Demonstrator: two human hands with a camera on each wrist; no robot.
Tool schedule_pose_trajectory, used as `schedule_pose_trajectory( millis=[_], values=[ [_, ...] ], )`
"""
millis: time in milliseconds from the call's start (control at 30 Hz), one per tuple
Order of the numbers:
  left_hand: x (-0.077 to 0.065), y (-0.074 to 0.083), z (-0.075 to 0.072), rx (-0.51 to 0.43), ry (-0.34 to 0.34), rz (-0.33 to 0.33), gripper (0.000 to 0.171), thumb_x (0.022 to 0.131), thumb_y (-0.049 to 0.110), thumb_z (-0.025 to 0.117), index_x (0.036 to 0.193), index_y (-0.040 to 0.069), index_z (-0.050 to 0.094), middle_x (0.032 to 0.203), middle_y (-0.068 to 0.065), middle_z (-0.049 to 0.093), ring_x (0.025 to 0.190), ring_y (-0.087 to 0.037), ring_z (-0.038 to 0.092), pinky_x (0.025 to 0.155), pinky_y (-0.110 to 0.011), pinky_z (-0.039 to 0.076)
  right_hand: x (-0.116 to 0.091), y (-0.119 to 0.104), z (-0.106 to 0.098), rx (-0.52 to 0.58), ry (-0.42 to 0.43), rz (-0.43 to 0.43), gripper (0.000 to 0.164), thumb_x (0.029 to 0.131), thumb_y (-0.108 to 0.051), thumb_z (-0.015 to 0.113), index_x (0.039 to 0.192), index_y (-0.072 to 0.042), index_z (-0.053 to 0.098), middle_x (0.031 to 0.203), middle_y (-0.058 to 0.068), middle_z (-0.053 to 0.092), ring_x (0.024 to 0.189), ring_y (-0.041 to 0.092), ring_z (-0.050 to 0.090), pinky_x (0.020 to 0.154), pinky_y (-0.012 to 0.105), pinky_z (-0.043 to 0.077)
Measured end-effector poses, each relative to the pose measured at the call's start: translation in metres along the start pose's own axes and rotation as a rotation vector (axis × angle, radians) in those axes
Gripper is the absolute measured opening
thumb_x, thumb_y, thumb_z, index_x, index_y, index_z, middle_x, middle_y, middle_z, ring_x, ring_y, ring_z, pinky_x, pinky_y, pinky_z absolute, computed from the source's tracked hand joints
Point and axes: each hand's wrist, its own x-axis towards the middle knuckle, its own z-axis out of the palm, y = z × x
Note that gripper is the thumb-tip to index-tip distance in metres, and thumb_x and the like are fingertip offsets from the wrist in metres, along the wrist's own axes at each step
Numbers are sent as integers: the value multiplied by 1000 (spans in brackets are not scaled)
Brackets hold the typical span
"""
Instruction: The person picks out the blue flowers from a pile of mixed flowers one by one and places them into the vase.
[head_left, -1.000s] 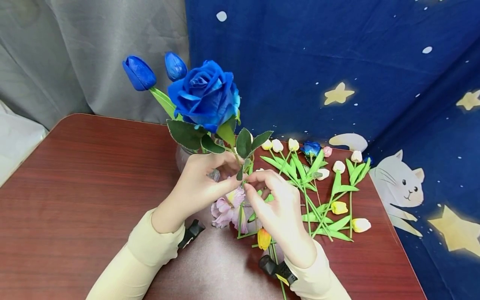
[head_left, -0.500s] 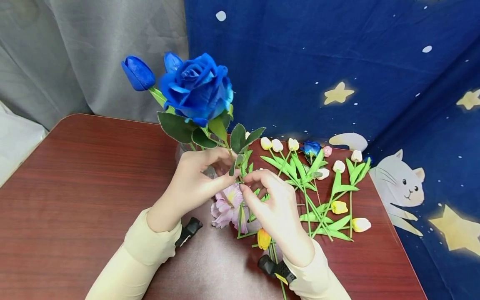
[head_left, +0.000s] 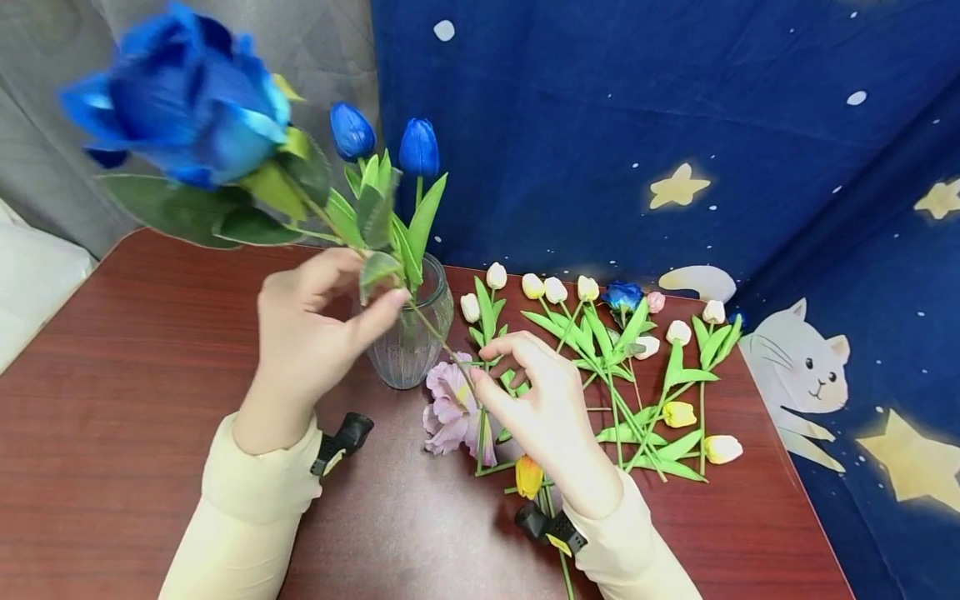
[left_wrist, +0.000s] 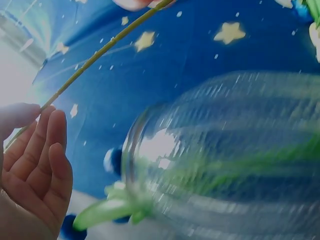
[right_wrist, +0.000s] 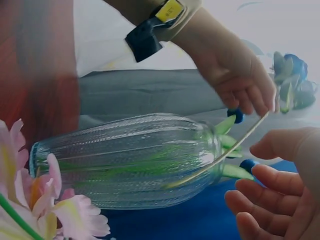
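Note:
My left hand (head_left: 303, 354) pinches the stem of a large blue artificial rose (head_left: 187, 108) between thumb and fingers. The bloom leans up and left, slightly blurred, and its bare stem (right_wrist: 220, 157) slants down to the right. Near the stem's lower end is my right hand (head_left: 551, 408); in the right wrist view its thumb and fingers stand apart with the stem just beyond them. Behind the stem stands a clear ribbed glass vase (head_left: 401, 358), upright, holding blue tulips (head_left: 419, 147) with green leaves. A pale pink flower (head_left: 450, 408) lies beside the vase.
On the right side of the wooden table (head_left: 150, 400) lie several white and yellow tulips, a yellow tulip (head_left: 679, 415) among them. A smaller blue rose (head_left: 622, 296) lies at the back edge. Grey and blue curtains hang behind.
My left hand has moved left and a little down, tilting the rose toward the upper left and uncovering the vase and another blue tulip. The right hand has hardly moved.

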Motion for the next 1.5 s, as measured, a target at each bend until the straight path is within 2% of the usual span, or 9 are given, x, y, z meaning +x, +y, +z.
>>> schedule_pose_trajectory(
  millis=[100, 333, 400, 567, 733, 867, 1000, 1200, 1500],
  values=[
    [4, 0, -8, -25, 85, -9, 18, 67, -12, 75, 83, -10, 67, 75, 6, 68, 65, -5, 61, 62, -18, 48, 2, 5, 3, 1, -4, -2, 16, 79, -12, 75, 93, -14, 67, 86, -8, 64, 72, 8, 62, 59, 25, 51],
    [10, -1, -23, -79, 270, 31, 20, 68, -8, 78, 80, -17, 65, 69, -9, 66, 60, -12, 63, 62, -20, 48, 6, 25, 14, 42, -29, 84, 23, 80, -11, 75, 101, -10, 66, 87, -6, 67, 69, 6, 61, 61, 26, 52],
    [11, 0, -25, -133, 319, 46, 21, 68, -8, 79, 78, -18, 64, 67, -13, 65, 58, -14, 62, 61, -21, 49, 8, 30, 17, 65, -34, 111, 27, 80, -13, 76, 105, -12, 65, 91, -5, 67, 71, 7, 62, 63, 26, 53],
    [14, 3, -28, -309, 412, 61, 23, 66, -12, 76, 80, -21, 61, 66, -20, 62, 53, -21, 60, 58, -23, 52, 11, 42, 27, 129, -47, 153, 42, 79, -16, 79, 116, -12, 60, 102, -3, 66, 84, 9, 65, 71, 27, 54],
    [18, 4, -31, -421, 494, 74, 26, 63, -17, 71, 82, -27, 56, 67, -28, 60, 50, -26, 58, 53, -27, 52, 12, 51, 38, 158, -87, 167, 55, 79, -18, 80, 127, -14, 54, 115, -3, 63, 97, 11, 63, 79, 32, 53],
    [21, 3, -33, -467, 603, 101, 25, 61, -18, 68, 79, -28, 53, 66, -32, 57, 50, -31, 58, 49, -31, 51, 11, 54, 45, 222, -127, 139, 68, 78, -15, 80, 137, -17, 46, 132, -3, 54, 108, 17, 60, 85, 37, 51],
    [21, 2, -36, -485, 697, 109, 25, 60, -19, 67, 80, -24, 54, 70, -33, 57, 55, -35, 59, 48, -32, 51, 10, 53, 51, 264, -157, 132, 78, 78, -15, 81, 144, -18, 39, 139, 1, 49, 113, 20, 57, 88, 38, 49],
    [23, 0, -42, -471, 749, 117, 24, 60, -20, 67, 80, -23, 54, 73, -34, 56, 57, -36, 59, 48, -31, 51, 10, 53, 58, 294, -180, 164, 83, 79, -16, 80, 147, -19, 33, 139, 0, 48, 115, 17, 54, 90, 42, 48],
    [25, -1, -48, -426, 793, 115, 24, 62, -19, 66, 82, -24, 53, 69, -32, 55, 52, -34, 58, 46, -30, 50, 12, 53, 69, 319, -188, 213, 95, 76, -15, 83, 151, -19, 25, 142, 2, 45, 117, 14, 53, 93, 34, 47]
  ],
)
